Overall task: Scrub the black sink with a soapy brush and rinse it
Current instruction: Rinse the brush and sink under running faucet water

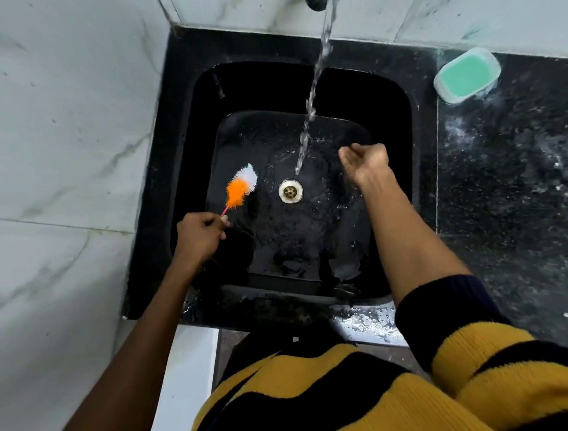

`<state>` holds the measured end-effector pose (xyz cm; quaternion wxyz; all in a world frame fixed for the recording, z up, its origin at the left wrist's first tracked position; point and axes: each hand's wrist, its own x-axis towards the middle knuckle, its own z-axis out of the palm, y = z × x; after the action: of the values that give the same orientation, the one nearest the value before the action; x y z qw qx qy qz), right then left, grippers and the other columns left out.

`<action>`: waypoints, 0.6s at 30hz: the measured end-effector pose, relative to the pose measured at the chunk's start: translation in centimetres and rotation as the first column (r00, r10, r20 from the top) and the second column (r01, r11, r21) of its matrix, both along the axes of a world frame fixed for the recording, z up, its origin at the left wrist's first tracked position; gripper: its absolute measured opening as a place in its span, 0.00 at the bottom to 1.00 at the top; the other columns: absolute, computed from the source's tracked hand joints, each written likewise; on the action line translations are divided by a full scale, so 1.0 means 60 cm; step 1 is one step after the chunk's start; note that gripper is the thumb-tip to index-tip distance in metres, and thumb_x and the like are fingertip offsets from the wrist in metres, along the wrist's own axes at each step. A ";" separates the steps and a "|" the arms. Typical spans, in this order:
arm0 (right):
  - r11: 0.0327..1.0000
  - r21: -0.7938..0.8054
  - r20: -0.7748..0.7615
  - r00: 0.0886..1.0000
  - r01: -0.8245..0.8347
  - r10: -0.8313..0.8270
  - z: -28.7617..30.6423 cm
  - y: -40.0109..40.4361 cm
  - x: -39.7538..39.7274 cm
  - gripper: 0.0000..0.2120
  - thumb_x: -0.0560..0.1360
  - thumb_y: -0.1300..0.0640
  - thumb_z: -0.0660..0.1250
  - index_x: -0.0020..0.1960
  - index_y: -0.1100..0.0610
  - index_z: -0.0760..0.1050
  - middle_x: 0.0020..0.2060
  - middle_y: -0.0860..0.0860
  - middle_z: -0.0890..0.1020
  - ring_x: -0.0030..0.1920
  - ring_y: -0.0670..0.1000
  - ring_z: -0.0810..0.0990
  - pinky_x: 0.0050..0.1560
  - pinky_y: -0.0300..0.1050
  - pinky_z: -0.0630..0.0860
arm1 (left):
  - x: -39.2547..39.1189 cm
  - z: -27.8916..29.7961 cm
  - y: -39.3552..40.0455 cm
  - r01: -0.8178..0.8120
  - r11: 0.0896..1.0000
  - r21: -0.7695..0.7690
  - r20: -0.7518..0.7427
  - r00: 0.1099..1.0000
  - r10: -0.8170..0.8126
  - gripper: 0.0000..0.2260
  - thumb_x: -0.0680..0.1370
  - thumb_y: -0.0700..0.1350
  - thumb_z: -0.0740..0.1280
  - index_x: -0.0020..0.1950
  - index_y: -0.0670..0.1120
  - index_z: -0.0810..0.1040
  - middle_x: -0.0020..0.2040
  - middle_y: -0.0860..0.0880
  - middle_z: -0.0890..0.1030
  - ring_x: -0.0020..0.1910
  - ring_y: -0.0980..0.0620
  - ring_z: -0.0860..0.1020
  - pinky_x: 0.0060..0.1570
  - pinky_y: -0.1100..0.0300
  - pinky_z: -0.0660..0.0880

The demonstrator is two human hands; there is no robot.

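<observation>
The black sink is set in a dark stone counter, its wet floor glistening around a pale round drain. A stream of water falls from the tap at the top edge and lands just above the drain. My left hand grips the thin pink handle of a brush with orange and white bristles, held over the sink's left side. My right hand hovers inside the sink to the right of the stream, fingers loosely curled, holding nothing.
A clear tub of green soap sits on the speckled black counter at the back right. White marble tile walls close in on the left and behind. Water pools on the counter's front edge.
</observation>
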<state>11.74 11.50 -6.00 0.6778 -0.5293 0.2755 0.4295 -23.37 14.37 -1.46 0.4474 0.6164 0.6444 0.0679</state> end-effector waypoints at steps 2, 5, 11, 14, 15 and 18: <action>0.982 -0.023 0.018 0.982 -0.187 0.188 0.016 0.023 -0.024 0.12 0.81 0.64 0.52 0.47 0.67 0.74 0.46 0.63 0.78 0.48 0.59 0.80 0.46 0.49 0.82 | -0.004 0.001 -0.004 -0.014 1.000 -0.005 0.001 1.000 0.014 0.12 0.80 0.48 0.67 0.39 0.48 0.84 0.31 0.47 0.82 0.25 0.54 0.72 0.27 0.63 0.67; 0.952 0.014 -0.031 0.952 -0.304 0.305 0.050 0.069 -0.062 0.16 0.83 0.60 0.52 0.48 0.68 0.74 0.47 0.65 0.79 0.48 0.61 0.80 0.54 0.52 0.79 | -0.014 0.004 -0.006 -0.043 0.999 0.005 0.012 0.999 0.043 0.12 0.80 0.48 0.67 0.39 0.47 0.84 0.31 0.47 0.81 0.28 0.53 0.75 0.30 0.63 0.69; 0.968 0.068 -0.184 0.951 -0.240 0.249 0.078 0.136 -0.103 0.18 0.79 0.59 0.45 0.34 0.56 0.66 0.26 0.51 0.71 0.27 0.49 0.66 0.29 0.39 0.62 | -0.047 0.013 -0.004 -0.085 0.995 0.053 0.004 0.996 0.085 0.12 0.80 0.48 0.68 0.38 0.48 0.84 0.28 0.50 0.80 0.23 0.59 0.71 0.26 0.64 0.67; 0.982 0.134 -0.266 0.950 -0.131 0.163 0.076 0.138 -0.111 0.15 0.76 0.61 0.44 0.33 0.55 0.61 0.25 0.51 0.64 0.24 0.48 0.60 0.29 0.39 0.57 | -0.058 0.016 -0.006 -0.112 0.992 0.067 -0.001 0.994 0.112 0.11 0.80 0.48 0.68 0.39 0.48 0.84 0.28 0.50 0.80 0.20 0.61 0.69 0.23 0.68 0.65; 0.986 0.145 -0.284 0.951 -0.082 0.121 0.075 0.138 -0.111 0.14 0.75 0.62 0.44 0.33 0.56 0.61 0.24 0.52 0.65 0.24 0.48 0.60 0.28 0.39 0.58 | -0.061 0.016 -0.006 -0.124 0.990 0.066 -0.001 0.992 0.124 0.11 0.80 0.48 0.68 0.39 0.48 0.84 0.28 0.50 0.80 0.20 0.61 0.69 0.22 0.69 0.64; 0.981 0.189 -0.267 0.964 0.040 0.012 0.087 0.140 -0.106 0.14 0.75 0.64 0.45 0.35 0.57 0.65 0.26 0.53 0.69 0.24 0.50 0.66 0.27 0.39 0.64 | -0.064 0.017 -0.011 -0.140 0.988 0.062 -0.006 0.990 0.141 0.11 0.80 0.47 0.68 0.39 0.48 0.84 0.28 0.49 0.80 0.20 0.61 0.69 0.22 0.69 0.64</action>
<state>5.41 19.93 -0.77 0.6856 -0.3966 0.3252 0.5166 -27.23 13.74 -0.46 0.4191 0.5833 0.6861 0.1158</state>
